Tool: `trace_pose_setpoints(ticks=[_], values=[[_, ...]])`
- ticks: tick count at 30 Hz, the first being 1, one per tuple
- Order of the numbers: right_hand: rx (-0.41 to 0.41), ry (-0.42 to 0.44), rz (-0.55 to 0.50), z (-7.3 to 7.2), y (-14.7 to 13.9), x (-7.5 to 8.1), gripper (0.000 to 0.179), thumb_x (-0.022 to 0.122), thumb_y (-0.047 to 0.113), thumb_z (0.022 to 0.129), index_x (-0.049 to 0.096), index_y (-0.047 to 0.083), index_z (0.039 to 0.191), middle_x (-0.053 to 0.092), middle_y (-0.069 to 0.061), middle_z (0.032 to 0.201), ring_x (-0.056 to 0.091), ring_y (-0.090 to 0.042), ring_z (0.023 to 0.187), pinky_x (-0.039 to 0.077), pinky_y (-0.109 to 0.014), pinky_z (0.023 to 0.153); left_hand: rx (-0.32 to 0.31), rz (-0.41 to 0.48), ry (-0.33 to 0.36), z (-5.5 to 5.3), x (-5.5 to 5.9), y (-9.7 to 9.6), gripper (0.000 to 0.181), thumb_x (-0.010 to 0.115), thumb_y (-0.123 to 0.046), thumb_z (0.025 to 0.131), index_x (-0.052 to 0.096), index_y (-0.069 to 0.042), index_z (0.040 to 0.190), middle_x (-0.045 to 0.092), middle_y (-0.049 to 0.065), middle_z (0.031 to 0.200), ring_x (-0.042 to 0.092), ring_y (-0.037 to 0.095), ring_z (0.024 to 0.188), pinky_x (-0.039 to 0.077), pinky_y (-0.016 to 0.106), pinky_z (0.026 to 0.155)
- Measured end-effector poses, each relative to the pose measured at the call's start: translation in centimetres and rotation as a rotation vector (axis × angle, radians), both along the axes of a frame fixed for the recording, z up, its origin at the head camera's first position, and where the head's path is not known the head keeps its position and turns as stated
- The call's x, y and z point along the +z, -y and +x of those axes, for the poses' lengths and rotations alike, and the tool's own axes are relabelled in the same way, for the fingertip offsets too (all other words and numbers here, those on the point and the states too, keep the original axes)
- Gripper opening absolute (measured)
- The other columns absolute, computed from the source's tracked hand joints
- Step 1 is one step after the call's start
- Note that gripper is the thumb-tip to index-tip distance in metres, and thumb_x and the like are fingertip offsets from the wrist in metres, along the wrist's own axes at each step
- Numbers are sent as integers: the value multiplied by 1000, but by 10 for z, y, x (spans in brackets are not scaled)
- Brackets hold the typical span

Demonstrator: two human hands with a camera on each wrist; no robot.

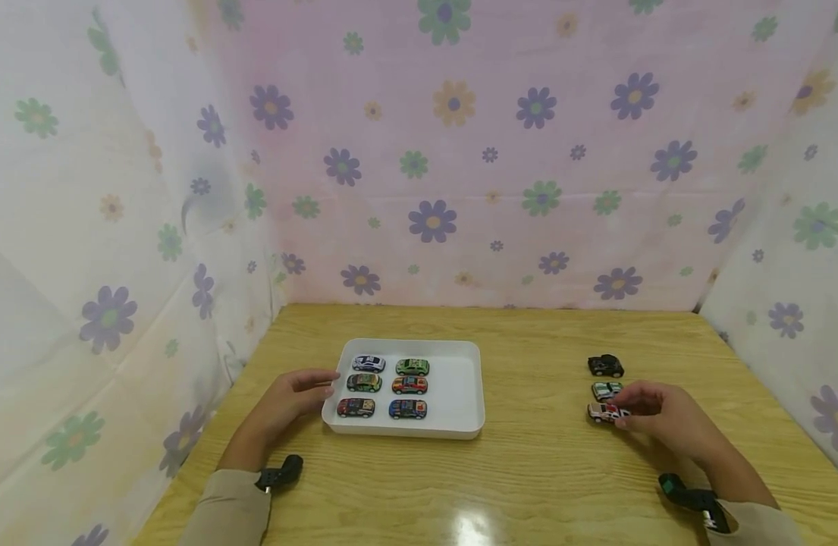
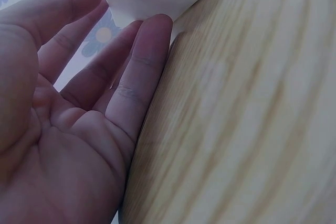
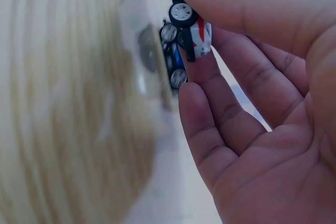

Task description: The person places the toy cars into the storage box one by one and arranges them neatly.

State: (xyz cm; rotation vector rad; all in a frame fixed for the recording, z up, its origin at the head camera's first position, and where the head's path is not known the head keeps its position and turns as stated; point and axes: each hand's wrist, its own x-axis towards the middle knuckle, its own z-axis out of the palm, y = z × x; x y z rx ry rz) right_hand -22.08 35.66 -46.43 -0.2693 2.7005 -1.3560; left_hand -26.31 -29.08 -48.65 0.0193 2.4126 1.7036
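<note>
Toy car (image 1: 601, 412) in R hand (image 1: 674, 419), wht w/ red (blk below)

Wood-grain table (image 1: 528, 470), floral cloth (image 1: 487, 114) behind. One white rectangular tray (image 1: 462, 394) with six toy cars (image 1: 409, 385) in two columns, left hand (image 1: 285, 406) at its left rim. Farther right: black toy car (image 1: 606, 366), green-and-white toy car (image 1: 605, 390), red-and-white toy car (image 1: 601, 412) pinched by the right hand (image 1: 674, 421).

Flowered cloth walls (image 1: 490, 174), wood-grain table (image 1: 541, 485)

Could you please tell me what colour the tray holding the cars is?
The tray is white, best seen in the head view.
</note>
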Motion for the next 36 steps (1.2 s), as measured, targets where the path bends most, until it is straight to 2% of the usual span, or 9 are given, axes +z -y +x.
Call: trace_pose_setpoints(ticks=[13,19,25,32,36], values=[[20,-86,-16,-13,28,15,33,83,29,90,71,13,116,75,-7,117,71,-6,104,60,-25,81,4,9,-6,-1,-2,3,40,77,-30,95,72,-16,132,64,7,143,57,23,133,53,24,97],[31,-133,-17,-20,42,19,29,83,26,90,72,12,113,76,-7,112,72,-8,98,61,-27,78,3,14,8,-1,-3,2,40,78,-33,94,72,-20,131,62,5,145,54,24,136,51,30,103],[47,-155,-15,-31,59,18,22,82,28,90,74,20,109,76,-2,108,73,-11,96,61,-29,76,1,-5,1,-1,-1,1,42,78,-36,93,73,-20,131,61,5,147,54,25,137,50,34,106],[49,-154,-10,-44,83,25,21,84,27,89,75,23,108,76,1,107,74,-16,97,61,-29,80,0,-27,-12,-4,-5,3,41,79,-34,92,73,-21,130,63,3,145,54,23,136,48,23,101],[33,-156,-5,-50,94,29,22,84,30,89,75,22,108,76,1,108,73,-17,99,60,-31,82,-5,-19,-11,-5,-4,3,41,79,-34,92,73,-20,130,63,4,144,55,24,135,50,23,99]])
